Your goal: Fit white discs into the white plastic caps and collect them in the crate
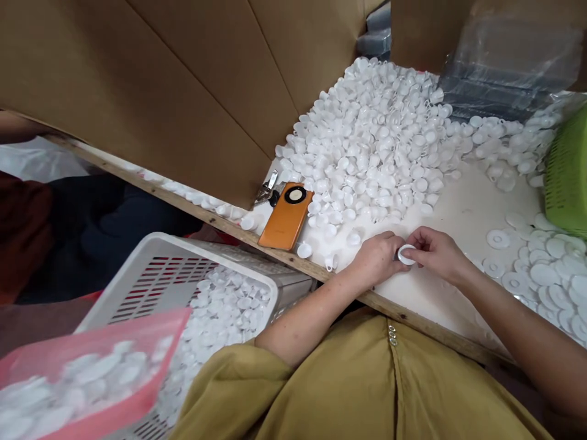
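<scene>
My left hand (pixel 380 255) and my right hand (pixel 435 249) meet just above the table near its front edge. Between them is a small white saucer (pixel 405 254), tilted, pinched by the thumb and fingers of my right hand. My left hand is closed right beside the saucer; its fingertips are partly hidden, and whatever they grip is not visible. Left of my left hand, a few small white plastic cups (pixel 331 262) lie loose. Beyond my hands spreads a big heap of such cups (pixel 371 146). Flat white saucers (pixel 545 269) are scattered to the right of my right hand.
An orange phone (pixel 285 221) lies near the wooden table edge, beside keys (pixel 268 188). Cardboard (pixel 183 79) walls off the left. A green basket (pixel 568 177) and plastic-wrapped stacks (pixel 499 85) stand right. Below left are a grey crate (pixel 156 244) and a pink basket (pixel 151 391); another person (pixel 27 226) sits beyond.
</scene>
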Action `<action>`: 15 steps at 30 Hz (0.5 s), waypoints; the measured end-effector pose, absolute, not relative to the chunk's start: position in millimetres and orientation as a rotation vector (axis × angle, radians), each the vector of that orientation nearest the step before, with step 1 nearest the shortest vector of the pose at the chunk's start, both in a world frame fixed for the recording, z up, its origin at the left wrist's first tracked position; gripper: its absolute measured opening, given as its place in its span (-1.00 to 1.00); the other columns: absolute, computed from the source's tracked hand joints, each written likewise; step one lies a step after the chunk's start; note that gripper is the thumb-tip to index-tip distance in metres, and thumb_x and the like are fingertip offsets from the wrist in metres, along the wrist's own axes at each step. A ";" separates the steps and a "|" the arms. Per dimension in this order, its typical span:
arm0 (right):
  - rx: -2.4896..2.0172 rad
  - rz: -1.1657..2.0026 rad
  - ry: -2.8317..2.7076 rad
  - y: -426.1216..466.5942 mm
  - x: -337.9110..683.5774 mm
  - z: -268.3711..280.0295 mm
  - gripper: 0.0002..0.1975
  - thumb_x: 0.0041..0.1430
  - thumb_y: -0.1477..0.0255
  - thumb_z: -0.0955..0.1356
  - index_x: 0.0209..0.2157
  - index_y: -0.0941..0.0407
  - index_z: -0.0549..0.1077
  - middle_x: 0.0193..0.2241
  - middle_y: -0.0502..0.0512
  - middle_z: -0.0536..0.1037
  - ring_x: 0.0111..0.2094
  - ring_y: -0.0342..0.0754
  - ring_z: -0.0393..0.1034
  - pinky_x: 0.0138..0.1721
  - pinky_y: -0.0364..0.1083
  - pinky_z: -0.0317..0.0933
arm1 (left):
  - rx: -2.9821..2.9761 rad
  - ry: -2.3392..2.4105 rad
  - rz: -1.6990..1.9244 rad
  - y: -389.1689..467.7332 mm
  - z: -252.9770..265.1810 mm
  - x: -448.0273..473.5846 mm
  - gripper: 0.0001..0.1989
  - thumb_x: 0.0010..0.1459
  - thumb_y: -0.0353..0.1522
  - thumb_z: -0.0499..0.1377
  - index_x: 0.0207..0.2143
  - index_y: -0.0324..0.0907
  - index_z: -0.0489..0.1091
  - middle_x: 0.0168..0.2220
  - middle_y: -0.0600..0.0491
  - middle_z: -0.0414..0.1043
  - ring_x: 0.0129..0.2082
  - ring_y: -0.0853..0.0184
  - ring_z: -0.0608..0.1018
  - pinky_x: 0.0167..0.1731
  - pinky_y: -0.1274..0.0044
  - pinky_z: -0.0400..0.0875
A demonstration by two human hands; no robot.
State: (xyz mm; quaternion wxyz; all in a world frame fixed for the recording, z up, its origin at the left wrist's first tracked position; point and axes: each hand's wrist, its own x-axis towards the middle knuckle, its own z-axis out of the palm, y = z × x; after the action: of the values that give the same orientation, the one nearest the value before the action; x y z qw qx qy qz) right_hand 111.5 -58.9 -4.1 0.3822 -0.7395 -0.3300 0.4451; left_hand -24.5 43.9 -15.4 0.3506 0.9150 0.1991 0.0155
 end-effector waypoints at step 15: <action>-1.932 1.363 -0.677 -52.2 120.2 10.6 -0.70 -0.16 0.26 0.49 -0.51 0.12 0.35 -0.71 -0.04 0.42 -0.64 -0.14 0.36 -0.65 -0.19 0.22 | 2.255 0.525 -0.161 58.5 1.5 -15.3 -0.76 0.02 -0.17 0.24 -0.36 -0.17 0.43 -0.41 0.11 0.46 -0.42 0.35 0.46 -0.50 0.57 0.16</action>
State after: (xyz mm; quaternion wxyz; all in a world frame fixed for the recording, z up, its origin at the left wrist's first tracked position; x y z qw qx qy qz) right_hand 120.2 -52.2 10.6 0.3344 -0.7403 -0.2595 0.5223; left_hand -15.3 58.5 1.5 0.3987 0.8911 0.2074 -0.0635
